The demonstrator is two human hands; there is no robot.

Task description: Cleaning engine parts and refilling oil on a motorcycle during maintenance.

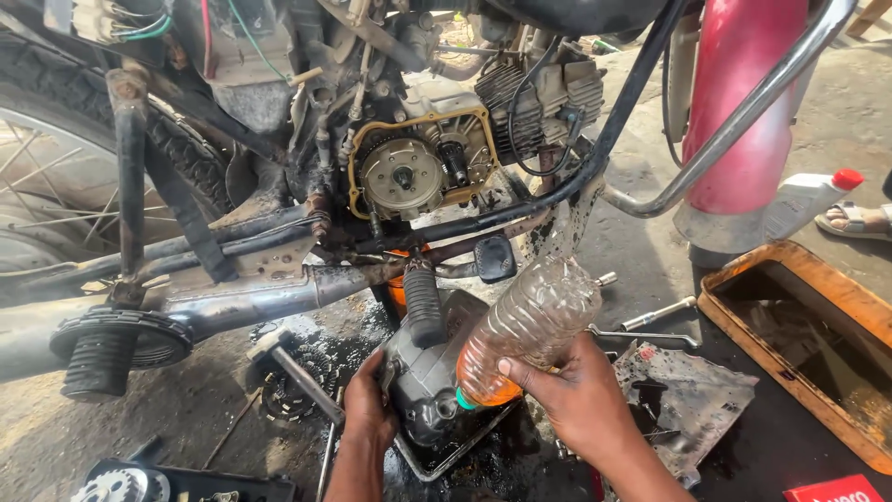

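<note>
**A:** Plastic bottle [525, 325]: clear, ribbed, tipped neck-down, a little orange liquid pooled at the low end near its green cap. My right hand [576, 400] has it; grip wrapped firmly round the lower body, thumb across the front. Location: low centre, over the engine cover [429, 372].

**B:** And the cover itself?

**A:** Engine cover: dark grey cast metal, oily, standing on edge in a shallow metal pan [437, 465] on the floor. My left hand [370, 409] steadies it; grip curled on the cover's left edge, fingers partly hidden behind it. The bottle's capped end sits just beside the cover's right face; I cannot tell whether they touch.

**B:** Surroundings?

**A:** Motorcycle [437, 158]: above the hands, side case off, gold-edged gasket rim and round clutch assembly exposed. Ribbed rubber footpeg [423, 305] directly above the cover; exhaust pipe [232, 297] running left. Hammer [293, 367] lying on wet, oil-stained ground left of my left hand. Wrenches [650, 321] on the ground right of the bottle. Orange-rimmed drain tray [743, 316], far right, holding dark oil. White container with a red cap [813, 200], behind the tray. Sandalled foot of another person [855, 220], upper right edge.
</note>
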